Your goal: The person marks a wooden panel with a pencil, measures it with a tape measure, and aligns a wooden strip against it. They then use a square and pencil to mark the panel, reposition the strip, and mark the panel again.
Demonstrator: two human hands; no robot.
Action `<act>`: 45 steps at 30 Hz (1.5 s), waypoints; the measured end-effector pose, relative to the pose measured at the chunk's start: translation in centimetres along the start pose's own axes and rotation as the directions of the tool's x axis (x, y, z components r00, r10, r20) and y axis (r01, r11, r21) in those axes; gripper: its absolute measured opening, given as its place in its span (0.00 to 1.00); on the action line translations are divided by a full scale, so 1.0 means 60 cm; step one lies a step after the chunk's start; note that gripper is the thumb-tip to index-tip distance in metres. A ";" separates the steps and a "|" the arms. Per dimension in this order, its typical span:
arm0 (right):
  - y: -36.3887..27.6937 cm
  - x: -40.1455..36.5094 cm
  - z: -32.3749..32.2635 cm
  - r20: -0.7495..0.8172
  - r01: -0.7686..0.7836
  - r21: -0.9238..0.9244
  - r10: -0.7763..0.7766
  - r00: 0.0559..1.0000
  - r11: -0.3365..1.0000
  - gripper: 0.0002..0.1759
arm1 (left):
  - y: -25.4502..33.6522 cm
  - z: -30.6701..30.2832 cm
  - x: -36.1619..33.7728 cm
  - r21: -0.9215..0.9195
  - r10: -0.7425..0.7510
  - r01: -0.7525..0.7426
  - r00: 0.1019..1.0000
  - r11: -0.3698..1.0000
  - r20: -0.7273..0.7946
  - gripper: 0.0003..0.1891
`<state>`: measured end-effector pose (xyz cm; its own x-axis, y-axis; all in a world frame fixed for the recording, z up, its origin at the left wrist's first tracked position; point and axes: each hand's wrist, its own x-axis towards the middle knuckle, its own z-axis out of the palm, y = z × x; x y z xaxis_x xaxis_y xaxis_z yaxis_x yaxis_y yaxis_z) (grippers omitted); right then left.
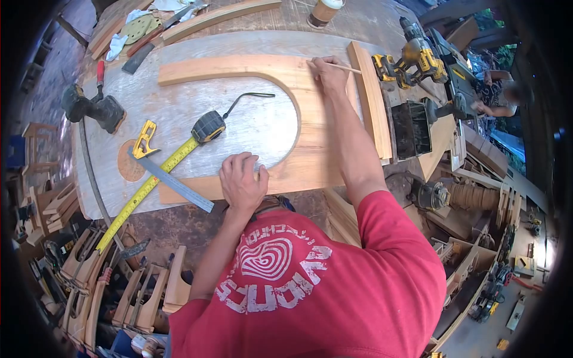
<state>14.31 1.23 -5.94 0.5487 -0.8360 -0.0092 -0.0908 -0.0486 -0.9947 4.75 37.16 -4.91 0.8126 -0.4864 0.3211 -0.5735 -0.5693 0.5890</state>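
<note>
A U-shaped wooden piece (316, 131) lies flat on a pale board, its curved cut-out facing left. My right hand (330, 76) is closed on a pencil (349, 68) over the far right corner of the wood. My left hand (243, 182) rests open on the near arm of the U, fingers bent over its inner edge. Inside and across the opening lies a tape measure (209, 126) with its yellow blade pulled out to the lower left. Under my left hand's side, a combination square (173, 182) with a yellow head crosses the near arm's end.
A straight wooden board (370, 101) lies along the right side. Beyond it stand yellow cordless drills (421, 59). A black sander (95, 110) sits at left, and a cup (325, 13) at the back. Another person (501, 95) is off to the right.
</note>
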 end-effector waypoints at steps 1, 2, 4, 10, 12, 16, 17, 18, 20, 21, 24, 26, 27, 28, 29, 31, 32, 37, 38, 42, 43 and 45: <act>-0.001 -0.001 -0.004 0.024 -0.004 -0.010 0.005 1.000 1.000 0.10 | -0.001 0.000 0.001 -0.002 0.000 0.000 1.000 1.000 -0.003 0.14; -0.004 -0.002 -0.009 0.050 -0.007 -0.021 0.008 0.999 1.000 0.10 | -0.001 0.001 0.001 -0.003 0.000 0.000 1.000 1.000 -0.003 0.14; -0.001 0.002 -0.010 0.078 0.001 -0.050 0.003 0.997 0.999 0.10 | -0.001 0.001 0.001 -0.002 -0.001 0.001 1.000 1.000 -0.001 0.14; 0.009 0.007 -0.004 0.073 0.033 -0.127 -0.024 0.997 0.991 0.08 | 0.000 0.002 0.000 -0.004 0.001 -0.001 1.000 1.000 -0.006 0.14; 0.021 0.013 0.001 0.064 0.074 -0.101 -0.067 0.996 0.992 0.07 | 0.001 0.000 0.001 -0.008 0.002 -0.002 1.000 1.000 -0.005 0.14; 0.032 0.021 0.002 0.088 0.105 -0.125 -0.094 0.992 0.987 0.08 | 0.000 0.002 0.001 -0.007 0.005 -0.006 1.000 1.000 -0.016 0.14; 0.033 0.022 0.002 0.095 0.106 -0.109 -0.096 0.991 0.988 0.09 | 0.001 0.002 0.001 -0.005 0.004 -0.004 1.000 1.000 -0.013 0.14; 0.032 0.022 0.002 0.103 0.107 -0.093 -0.098 0.990 0.990 0.11 | 0.001 0.002 0.001 -0.003 0.003 -0.003 1.000 1.000 -0.009 0.15; 0.027 0.025 -0.001 0.119 0.084 -0.183 -0.063 0.991 0.980 0.08 | 0.001 0.002 0.000 -0.001 0.006 -0.006 1.000 1.000 -0.007 0.15; 0.021 0.026 0.000 0.126 0.074 -0.226 -0.046 0.991 0.971 0.07 | -0.001 0.004 -0.001 0.000 0.011 -0.011 1.000 1.000 -0.010 0.15; -0.023 -0.001 -0.001 0.162 -0.032 -0.066 0.043 0.986 0.997 0.09 | -0.002 0.006 -0.001 -0.001 0.011 -0.011 1.000 1.000 -0.021 0.15; -0.018 0.002 -0.021 0.200 -0.112 0.073 0.095 0.975 0.991 0.10 | 0.000 0.006 0.000 -0.002 0.012 -0.012 1.000 1.000 -0.025 0.14; -0.015 0.003 -0.033 0.222 -0.151 0.140 0.117 0.968 0.979 0.10 | 0.000 0.005 -0.001 -0.003 0.013 -0.013 1.000 1.000 -0.026 0.14; -0.008 0.001 -0.041 0.219 -0.179 0.196 0.135 0.966 0.964 0.11 | 0.000 0.005 0.000 -0.002 0.015 -0.015 0.999 1.000 -0.030 0.14; 0.002 -0.008 -0.050 0.217 -0.208 0.251 0.154 0.964 0.945 0.12 | 0.000 0.005 0.000 -0.005 0.020 -0.020 0.999 1.000 -0.043 0.15; 0.000 -0.036 -0.071 0.207 -0.259 0.344 0.196 0.959 0.902 0.12 | -0.001 0.006 -0.002 -0.008 0.031 -0.032 0.997 0.999 -0.065 0.15; -0.002 -0.057 -0.084 0.200 -0.282 0.383 0.218 0.955 0.880 0.13 | -0.003 0.009 -0.004 -0.025 0.044 -0.047 0.996 0.999 -0.083 0.16; 0.015 -0.148 -0.196 0.115 -0.304 0.630 0.302 0.946 0.714 0.14 | -0.010 -0.017 -0.011 -0.054 0.066 -0.077 0.980 0.996 -0.187 0.18; -0.014 -0.189 -0.227 0.113 -0.277 0.438 0.254 0.961 0.855 0.13 | -0.019 -0.033 -0.018 -0.035 0.078 -0.086 0.981 0.996 -0.180 0.24; -0.011 -0.283 -0.343 -0.049 -0.094 -0.480 0.080 0.996 0.872 0.19 | -0.050 -0.125 -0.031 0.266 -0.184 0.269 0.935 0.926 -0.303 0.40; -0.009 -0.312 -0.359 0.006 0.010 -0.645 -0.008 1.000 0.764 0.21 | -0.063 -0.143 -0.032 0.237 -0.264 0.332 0.924 0.913 -0.277 0.41; -0.015 -0.354 -0.354 0.065 0.074 -0.763 -0.038 0.997 0.643 0.24 | -0.084 -0.173 -0.021 0.177 -0.409 0.452 0.883 0.874 -0.230 0.44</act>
<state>-14.93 7.43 -2.69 0.6048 -0.7961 0.0220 -0.6513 -0.5103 -0.5616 7.70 47.53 -0.61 0.9761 -0.0442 0.2126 -0.1530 -0.8350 0.5286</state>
